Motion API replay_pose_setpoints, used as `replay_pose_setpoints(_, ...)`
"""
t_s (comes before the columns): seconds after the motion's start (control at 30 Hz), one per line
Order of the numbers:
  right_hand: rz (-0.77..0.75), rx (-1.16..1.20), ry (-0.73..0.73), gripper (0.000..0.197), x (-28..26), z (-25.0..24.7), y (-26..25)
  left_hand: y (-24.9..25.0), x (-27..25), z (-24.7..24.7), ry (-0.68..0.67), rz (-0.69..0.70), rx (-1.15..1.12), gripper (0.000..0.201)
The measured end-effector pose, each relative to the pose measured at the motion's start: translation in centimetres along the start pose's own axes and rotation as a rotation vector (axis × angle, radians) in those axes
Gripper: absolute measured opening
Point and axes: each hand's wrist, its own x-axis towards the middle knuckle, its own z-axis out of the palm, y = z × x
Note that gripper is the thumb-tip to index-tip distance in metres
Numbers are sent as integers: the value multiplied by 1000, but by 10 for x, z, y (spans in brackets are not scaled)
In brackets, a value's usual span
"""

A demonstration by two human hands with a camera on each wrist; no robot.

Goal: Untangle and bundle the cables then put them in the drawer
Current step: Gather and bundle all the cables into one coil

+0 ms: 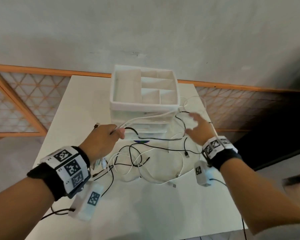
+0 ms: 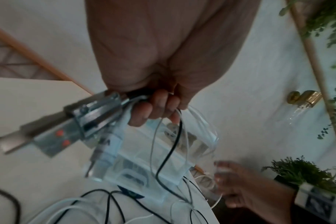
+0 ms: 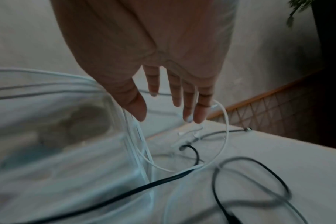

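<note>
A tangle of black and white cables [image 1: 145, 161] lies on the white table [image 1: 145, 213] in front of a clear drawer unit [image 1: 145, 125]. My left hand [image 1: 109, 135] is raised left of the unit and grips several white cables and a black one [image 2: 169, 151], with their plugs [image 2: 82, 121] sticking out behind the fist. These strands stretch right across the unit's front. My right hand [image 1: 196, 129] hovers right of the unit with straight, spread fingers [image 3: 190, 106], holding nothing, just above a white cable loop [image 3: 224, 136].
A white compartment tray [image 1: 144, 87] sits on top of the drawer unit. The table's right edge [image 1: 213, 129] runs just past my right hand. A wall and a wooden lattice panel [image 1: 16, 104] stand behind the table. White tagged boxes [image 1: 88, 200] hang under both wrists.
</note>
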Motion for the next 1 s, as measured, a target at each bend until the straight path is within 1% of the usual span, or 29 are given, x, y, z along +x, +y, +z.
replay_pose_setpoints(0.07, 86, -84, -63, 65, -9, 23, 18, -6, 1, 5, -8, -42, -35, 33)
replay_pose_setpoints(0.13, 129, -116, -98, 62, -15, 37, 37, -8, 2, 6, 2, -82, -73, 32)
replay_pose_setpoints(0.2, 195, -212, -87, 43, -16, 43, 54, -10, 2, 5, 16, -111, -125, 32)
replay_pose_setpoints(0.23, 253, -261, -70, 33, -16, 44, 62, -9, 3, 4, 19, -117, -138, 33)
replay_pose_setpoints(0.3, 355, -301, -60, 27, -18, 51, 72, -9, 3, 2, 12, -126, -156, 37)
replay_pose_setpoints(0.37, 401, -274, -97, 24, -20, 59, 79, -6, 3, 3, 11, -142, -200, 37)
replay_pose_setpoints(0.43, 400, -227, -112, 28, -21, 71, 83, -4, 2, 5, 16, -179, -254, 31)
replay_pose_setpoints(0.5, 401, -162, -75, 28, -24, 85, 83, -4, 0, 9, 0, -215, -308, 28)
replay_pose_setpoints(0.6, 447, -58, -2, 16, -32, 98, 81, -6, -4, 11, -49, -250, -363, 29)
replay_pose_setpoints(0.63, 450, -43, 6, 13, -33, 98, 79, -7, -4, 11, -61, -262, -385, 29)
replay_pose_setpoints(0.67, 448, -23, 19, 15, -33, 93, 75, -7, -5, 10, -68, -277, -410, 29)
replay_pose_setpoints(0.73, 442, 40, 54, 22, -30, 76, 64, -8, -3, 7, -55, -311, -468, 27)
replay_pose_setpoints(0.8, 411, 184, 131, 29, -29, 54, 46, -7, -1, 4, -36, -330, -522, 19)
replay_pose_setpoints(0.83, 371, 313, 163, 30, -31, 45, 34, -5, -1, 4, -32, -327, -547, 15)
replay_pose_setpoints(0.9, 260, 587, 202, 24, -41, 33, 7, 2, -1, 5, -51, -311, -597, 13)
replay_pose_setpoints(0.93, 205, 687, 204, 22, -49, 30, -9, 7, -1, 6, -76, -308, -628, 13)
replay_pose_setpoints(1.0, 97, 798, 166, 28, -69, 30, -41, 18, -1, 8, -147, -310, -703, 11)
